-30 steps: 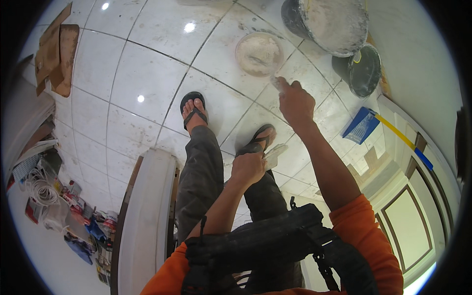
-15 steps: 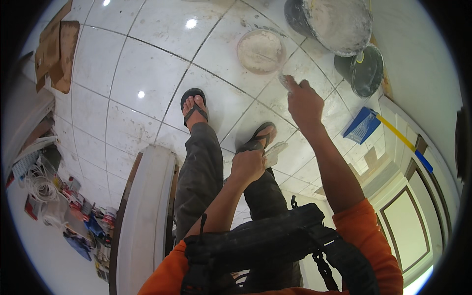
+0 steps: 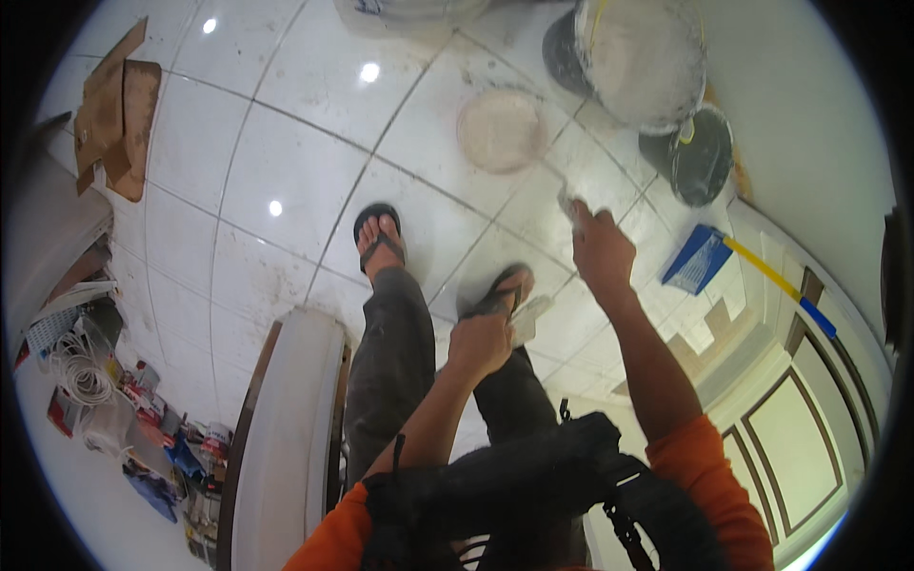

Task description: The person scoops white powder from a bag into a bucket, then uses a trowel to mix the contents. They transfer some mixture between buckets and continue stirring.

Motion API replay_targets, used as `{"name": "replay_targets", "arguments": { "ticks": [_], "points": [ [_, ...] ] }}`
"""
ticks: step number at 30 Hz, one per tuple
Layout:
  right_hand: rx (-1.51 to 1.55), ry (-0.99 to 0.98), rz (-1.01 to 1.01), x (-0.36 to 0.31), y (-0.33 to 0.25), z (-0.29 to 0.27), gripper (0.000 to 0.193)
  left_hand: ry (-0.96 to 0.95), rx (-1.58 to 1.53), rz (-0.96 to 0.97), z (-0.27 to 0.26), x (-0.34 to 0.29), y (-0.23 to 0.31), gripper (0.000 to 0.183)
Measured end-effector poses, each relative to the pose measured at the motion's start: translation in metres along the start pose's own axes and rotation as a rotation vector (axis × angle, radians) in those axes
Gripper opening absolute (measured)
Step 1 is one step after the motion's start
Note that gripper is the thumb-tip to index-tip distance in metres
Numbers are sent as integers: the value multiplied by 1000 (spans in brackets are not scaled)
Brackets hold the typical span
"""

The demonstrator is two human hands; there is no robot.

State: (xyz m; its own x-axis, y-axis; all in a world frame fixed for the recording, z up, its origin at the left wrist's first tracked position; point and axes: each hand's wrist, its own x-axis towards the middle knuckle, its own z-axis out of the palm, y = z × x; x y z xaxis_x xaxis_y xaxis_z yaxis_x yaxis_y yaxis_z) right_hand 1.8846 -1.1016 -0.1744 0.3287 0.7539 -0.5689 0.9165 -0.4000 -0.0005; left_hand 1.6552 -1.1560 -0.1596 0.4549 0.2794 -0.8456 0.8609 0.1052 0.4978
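Note:
My left hand point(image 3: 479, 344) is closed around a flat, pale scraper point(image 3: 529, 321), its blade jutting out to the right above my right foot. Farther forward and to the right, my right hand point(image 3: 604, 249) grips a narrow putty knife point(image 3: 568, 203) smeared with whitish material. The far end of that knife points toward a round, shallow tub point(image 3: 501, 131) of pale, pasty material on the tiled floor. Knife and tub are apart in the picture. My fingers hide both handles.
At the far right stand a large bucket point(image 3: 643, 67) crusted with pale material and a dark bucket point(image 3: 705, 157). A blue dustpan point(image 3: 700, 259) with a yellow handle lies nearer. Cardboard point(image 3: 119, 124) and a coiled white cable point(image 3: 86, 376) are on the left, beside a white panel point(image 3: 290, 419).
The view has shifted, so the floor things sit lower in the picture. My right hand with the putty knife has drawn slightly back from the tub. My left hand keeps its grip on the scraper.

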Motion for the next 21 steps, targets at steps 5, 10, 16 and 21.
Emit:
{"name": "replay_targets", "arguments": {
  "ticks": [5,10,16,21],
  "points": [
    [498,180,-88,-28,19,-13,52,-13,-27,-38,2,-4,-1,31],
    [852,593,-307,-57,-9,-117,53,-39,-84,-44,-6,0,0,34],
    [398,685,-480,-4,-103,-285,51,40,-150,-138,-10,-6,-8,37],
    [474,539,-531,48,-157,-326,35,176,-375,15,1,6,-22,40]
  ]
}}
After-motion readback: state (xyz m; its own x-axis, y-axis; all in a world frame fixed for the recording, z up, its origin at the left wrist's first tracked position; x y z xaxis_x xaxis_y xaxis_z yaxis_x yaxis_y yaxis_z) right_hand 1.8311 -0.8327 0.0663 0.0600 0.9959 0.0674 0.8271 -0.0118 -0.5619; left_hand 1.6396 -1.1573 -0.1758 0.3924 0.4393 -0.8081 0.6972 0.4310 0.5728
